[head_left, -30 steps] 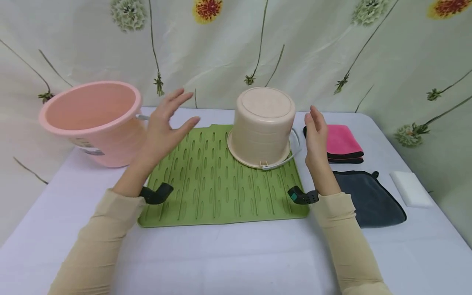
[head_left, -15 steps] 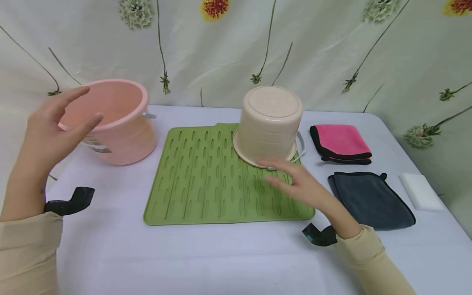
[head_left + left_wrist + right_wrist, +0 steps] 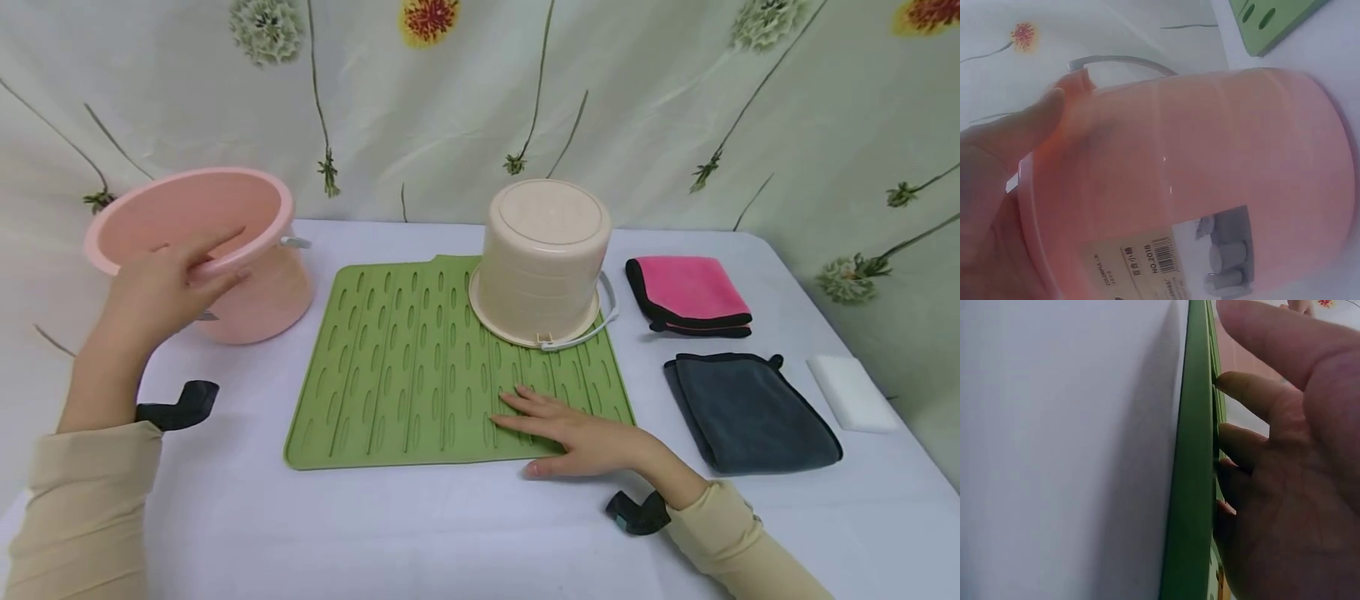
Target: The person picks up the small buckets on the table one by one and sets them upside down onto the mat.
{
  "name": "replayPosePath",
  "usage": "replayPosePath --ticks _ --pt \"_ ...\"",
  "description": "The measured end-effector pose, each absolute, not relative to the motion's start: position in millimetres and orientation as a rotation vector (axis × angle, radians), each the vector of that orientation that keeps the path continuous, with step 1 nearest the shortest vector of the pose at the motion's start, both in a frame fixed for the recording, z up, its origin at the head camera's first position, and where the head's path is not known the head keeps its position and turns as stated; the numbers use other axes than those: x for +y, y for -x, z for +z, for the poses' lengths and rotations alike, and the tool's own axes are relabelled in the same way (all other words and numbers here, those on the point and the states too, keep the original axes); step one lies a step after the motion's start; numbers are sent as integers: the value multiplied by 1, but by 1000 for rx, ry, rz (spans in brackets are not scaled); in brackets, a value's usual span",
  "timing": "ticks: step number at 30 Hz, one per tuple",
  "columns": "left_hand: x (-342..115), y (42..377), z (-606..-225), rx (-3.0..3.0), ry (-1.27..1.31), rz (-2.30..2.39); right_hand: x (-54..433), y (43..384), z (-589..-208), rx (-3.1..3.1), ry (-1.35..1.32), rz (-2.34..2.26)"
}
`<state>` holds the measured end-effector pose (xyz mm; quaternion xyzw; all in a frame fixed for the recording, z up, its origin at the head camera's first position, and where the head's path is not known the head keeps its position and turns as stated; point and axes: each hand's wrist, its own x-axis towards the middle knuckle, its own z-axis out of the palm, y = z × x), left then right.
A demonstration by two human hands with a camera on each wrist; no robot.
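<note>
Pink bucket point(image 3: 266, 300) is on the worktop point(image 3: 450, 542), left of the green ridged mat point(image 3: 420, 367), gap between them. Mouth up. Can't tell if the base is fully down. Left hand point(image 3: 168, 287) has the near side of the rim: fingers point(image 3: 206, 243) clamped on it, thumb outside, others over the lip, partly hidden inside. Right hand point(image 3: 581, 433) lies on the near edge of the mat, its fingers apart, thumb past the edge.

Risks as I read it:

1. One-point rim hold. If it gets lifted like that, the weight hangs off-centre, so the bucket likely tips or twists around the thumb. Smooth plastic won't help; a weak pinch could slip.

2. Bail point(image 3: 1125, 60) isn't held, so it can probably swing and snag whatever is close.

3. Low sideways travel to the right: base could catch the mat edge and ruck or shove it.

4. Cream bucket point(image 3: 547, 258) is upside down at the far right of the mat, its handle point(image 3: 573, 341) reaching past the mat's side. If the mat slides, it likely rides along. Side push from the right hand would be the cause; steady downward pressure should prevent it.

5. Pink cloth point(image 3: 690, 292) and dark grey cloth point(image 3: 753, 412) are well apart from the pink bucket, so low risk there
</note>
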<state>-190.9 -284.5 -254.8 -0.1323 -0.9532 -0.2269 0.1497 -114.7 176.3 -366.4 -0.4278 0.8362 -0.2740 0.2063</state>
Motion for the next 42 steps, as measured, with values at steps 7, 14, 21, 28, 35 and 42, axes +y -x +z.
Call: replayPosePath --ticks 7,14,21,28,35,42 --pt "-280 190 -263 -2636 367 -504 176 115 -366 2321 1210 -780" --pt "-276 195 -271 -2457 389 -427 176 115 -367 2321 1210 -783" --pt "-275 190 -273 -2388 329 -443 176 115 -367 2323 1221 -781" --pt "-265 182 -263 -2233 351 -659 177 116 -368 2328 1215 -774" --pt "-254 165 -247 -2164 331 -839 176 115 -365 2339 1192 -787" --pt "-239 137 -221 -2150 266 -1122 172 117 -353 2404 1148 -916"
